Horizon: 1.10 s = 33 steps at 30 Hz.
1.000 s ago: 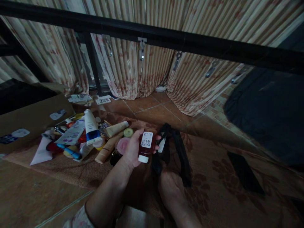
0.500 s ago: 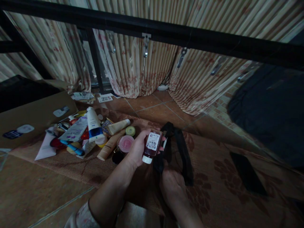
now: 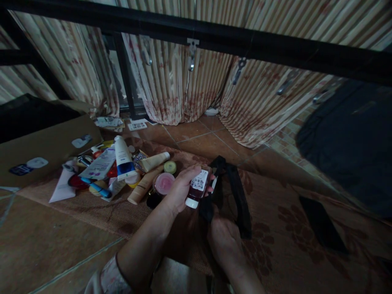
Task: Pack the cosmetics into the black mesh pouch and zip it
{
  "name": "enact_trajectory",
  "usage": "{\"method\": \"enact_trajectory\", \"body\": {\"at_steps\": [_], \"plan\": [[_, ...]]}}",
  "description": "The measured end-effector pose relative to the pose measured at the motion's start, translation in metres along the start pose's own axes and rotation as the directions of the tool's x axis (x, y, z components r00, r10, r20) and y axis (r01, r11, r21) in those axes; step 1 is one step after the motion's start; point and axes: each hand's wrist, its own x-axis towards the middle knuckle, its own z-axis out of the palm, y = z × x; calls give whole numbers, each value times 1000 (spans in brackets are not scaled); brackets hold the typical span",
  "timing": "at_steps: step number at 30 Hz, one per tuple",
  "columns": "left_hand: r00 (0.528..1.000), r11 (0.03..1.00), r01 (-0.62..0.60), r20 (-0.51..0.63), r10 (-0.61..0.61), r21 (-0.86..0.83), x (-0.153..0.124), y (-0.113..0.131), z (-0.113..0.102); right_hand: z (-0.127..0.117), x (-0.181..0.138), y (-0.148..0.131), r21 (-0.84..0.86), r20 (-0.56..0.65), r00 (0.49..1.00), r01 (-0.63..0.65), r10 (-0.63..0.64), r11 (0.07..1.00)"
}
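My left hand [image 3: 180,190] is closed around a small dark red bottle [image 3: 197,188] with a white cap and a white printed label, tilted with the cap toward me. My right hand [image 3: 225,241] grips the edge of a black pouch [image 3: 232,196] that lies open on the patterned mat [image 3: 275,241]. The bottle hovers just left of the pouch's mouth. My fingers are partly hidden by the pouch fabric.
A heap of toiletries lies to the left: a white and blue tube [image 3: 123,157], beige tubes [image 3: 143,188], a pink-lidded jar [image 3: 163,183]. Behind it stands a cardboard box [image 3: 45,147]. A black phone [image 3: 321,224] rests right. A black rail [image 3: 214,36] crosses above; curtains hang behind.
The bottle in my left hand has shifted a little right and tilted toward the pouch. My right hand keeps its grip on the pouch. The view has drifted slightly.
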Motion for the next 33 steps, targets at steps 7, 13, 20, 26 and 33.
{"method": "enact_trajectory", "body": {"at_steps": [7,13,20,26,33], "plan": [[990,996,-81,-110,83,22,2,2,1,0,-2,1,29,-39,999,29,-28,999],[973,993,-106,-202,114,51,3,2,1,-3,-1,1,24,15,1000,8,-9,1000],[962,990,-134,-234,142,51,5,2,1,-4,1,0,-14,29,1000,11,-10,1000],[958,986,-145,-238,159,77,5,1,1,-1,2,0,-38,31,1000,0,2,999],[956,983,-167,-230,182,82,6,0,1,-2,1,-1,-16,27,1000,12,-12,1000]]}}
